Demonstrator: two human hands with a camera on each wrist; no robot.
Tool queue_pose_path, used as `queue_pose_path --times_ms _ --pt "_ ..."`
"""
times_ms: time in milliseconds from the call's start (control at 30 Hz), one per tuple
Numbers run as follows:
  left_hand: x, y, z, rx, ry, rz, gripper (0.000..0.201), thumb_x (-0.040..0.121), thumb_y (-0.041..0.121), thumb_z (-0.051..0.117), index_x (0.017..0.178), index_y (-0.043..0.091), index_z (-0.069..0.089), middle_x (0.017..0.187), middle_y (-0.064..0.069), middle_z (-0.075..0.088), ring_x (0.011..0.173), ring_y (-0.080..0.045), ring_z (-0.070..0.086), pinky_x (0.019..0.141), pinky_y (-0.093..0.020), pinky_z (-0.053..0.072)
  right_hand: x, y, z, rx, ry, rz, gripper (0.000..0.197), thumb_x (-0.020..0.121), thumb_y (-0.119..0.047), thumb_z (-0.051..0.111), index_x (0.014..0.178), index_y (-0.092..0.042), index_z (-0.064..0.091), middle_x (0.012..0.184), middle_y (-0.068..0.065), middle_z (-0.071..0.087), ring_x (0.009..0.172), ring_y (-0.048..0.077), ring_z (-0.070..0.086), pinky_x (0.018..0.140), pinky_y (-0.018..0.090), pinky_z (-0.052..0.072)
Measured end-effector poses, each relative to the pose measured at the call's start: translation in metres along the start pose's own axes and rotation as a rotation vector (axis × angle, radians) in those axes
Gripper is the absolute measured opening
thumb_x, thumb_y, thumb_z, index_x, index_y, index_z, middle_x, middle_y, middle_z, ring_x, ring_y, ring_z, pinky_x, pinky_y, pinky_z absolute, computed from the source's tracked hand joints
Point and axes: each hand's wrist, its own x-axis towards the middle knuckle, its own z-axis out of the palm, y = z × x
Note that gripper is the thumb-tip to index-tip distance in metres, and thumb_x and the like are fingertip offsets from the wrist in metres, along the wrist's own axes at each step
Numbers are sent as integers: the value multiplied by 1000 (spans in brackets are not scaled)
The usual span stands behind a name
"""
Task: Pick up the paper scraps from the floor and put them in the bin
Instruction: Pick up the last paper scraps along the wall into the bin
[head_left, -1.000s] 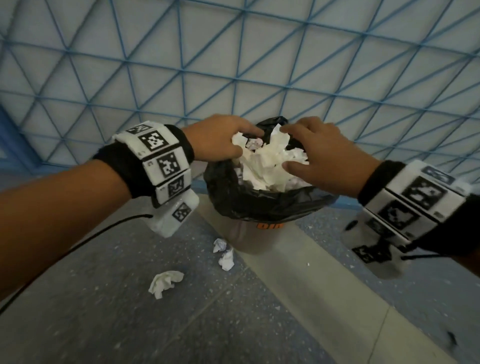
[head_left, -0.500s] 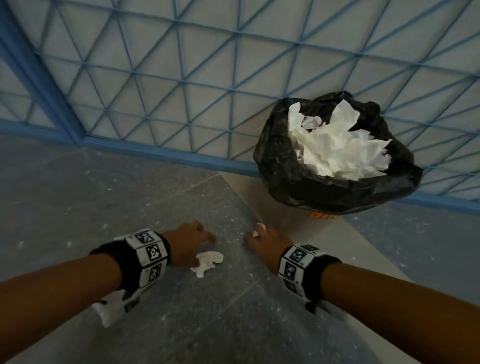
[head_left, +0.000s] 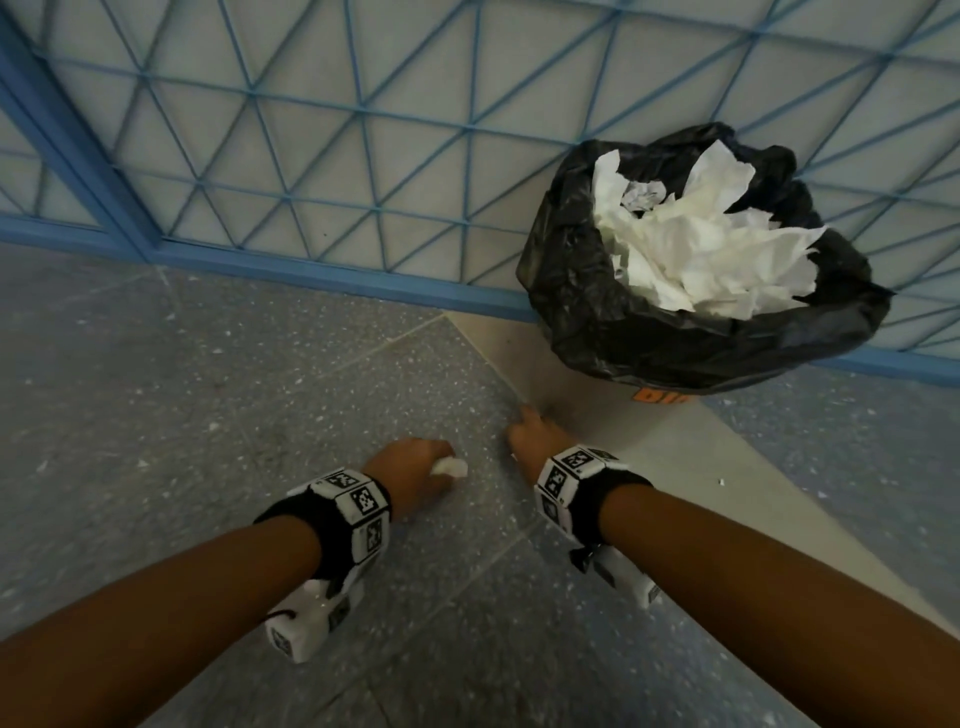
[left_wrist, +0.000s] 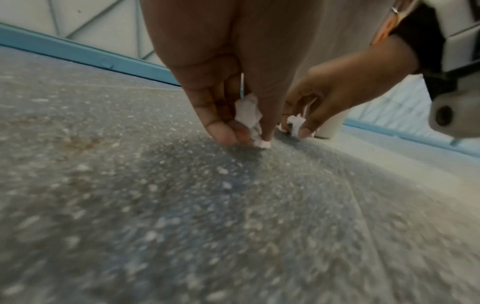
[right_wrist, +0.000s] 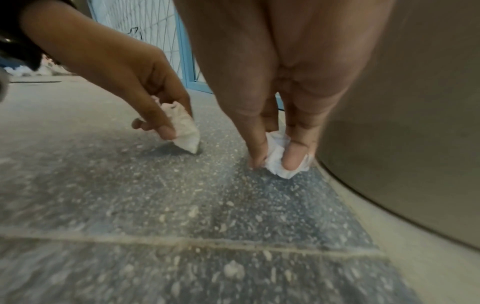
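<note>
The bin (head_left: 696, 332), lined with a black bag, stands at the right against the wall, heaped with crumpled white paper (head_left: 691, 244). Both hands are down at the speckled floor in front of it. My left hand (head_left: 415, 467) pinches a white paper scrap (head_left: 451, 467) between thumb and fingertips; the same scrap (left_wrist: 248, 112) shows in the left wrist view and again (right_wrist: 183, 127) in the right wrist view. My right hand (head_left: 530, 431) pinches a smaller scrap (right_wrist: 279, 159) at the foot of the bin's beige side (right_wrist: 405, 123). That scrap is hidden in the head view.
A white wall with a blue diagonal grid and a blue skirting (head_left: 332, 275) runs behind the bin. The grey speckled floor (head_left: 208, 415) meets a pale beige strip (head_left: 727, 499) at the right. Tiny white specks lie on that strip.
Both hands left the bin's top and dropped to the floor. The left hand closed on the scrap that lay beside it; the right hand's fingers closed on the smaller scrap by the bin.
</note>
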Motion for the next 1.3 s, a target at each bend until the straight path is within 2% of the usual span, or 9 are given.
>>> queue_pose_path --times_ms 200,400,567,633,733,800,1033,1200,1300 --pt "-3 45 -44 -301 376 55 15 87 30 59 91 18 51 76 -9 67 73 -24 64 72 -32 48 -51 -6 -53 201 137 -160 35 94 -8 44 128 2 43 137 21 45 125 33 46 103 35 38" --pt "-27 135 -150 -558 799 343 17 82 29 64 82 11 65 70 -9 62 63 -21 56 69 -32 47 -135 18 -156 498 638 -316 29 85 -11 60 111 -4 50 104 12 57 93 27 56 77 30 40" --pt "-31 212 -194 -677 666 512 17 66 27 74 69 28 57 77 -5 63 74 -26 66 78 -39 59 -161 87 -206 478 832 -164 34 79 -12 67 106 -6 48 106 13 57 93 28 55 78 32 40" --pt "-21 236 -185 -518 678 484 24 68 21 75 72 26 51 78 -1 60 73 -20 64 70 -21 55 -153 114 -203 389 761 -36 34 78 -12 67 107 -5 50 116 16 53 105 32 53 85 35 40" --pt "-1 251 -158 -223 608 422 19 74 15 72 82 18 55 86 -4 60 85 -22 58 66 -19 35 -137 135 -188 226 585 106 43 83 -9 61 122 -2 45 131 19 40 121 36 44 99 39 38" --pt "15 252 -140 17 471 361 16 77 18 69 91 11 65 104 -11 64 105 -27 57 84 -23 37 -126 137 -177 177 431 147 46 89 -10 54 132 -3 40 138 20 34 127 38 41 106 41 39" --pt "43 233 -135 599 345 148 56 87 33 55 136 10 40 143 -12 40 133 -31 35 109 -39 32 -98 129 -186 129 180 16 39 91 -8 48 130 -5 51 136 17 52 126 31 49 102 34 41" --pt "31 239 -164 454 80 254 38 89 19 55 127 16 56 134 -8 56 125 -23 48 101 -22 32 -99 138 -207 31 302 -14 55 86 -12 59 138 -10 40 142 14 42 129 29 43 104 30 36" --pt "20 240 -193 428 216 332 36 85 16 58 119 24 63 133 -9 54 121 -25 49 104 -30 37 -96 145 -208 -81 393 -25 68 82 -15 64 141 -18 31 143 17 29 130 37 36 107 42 33"
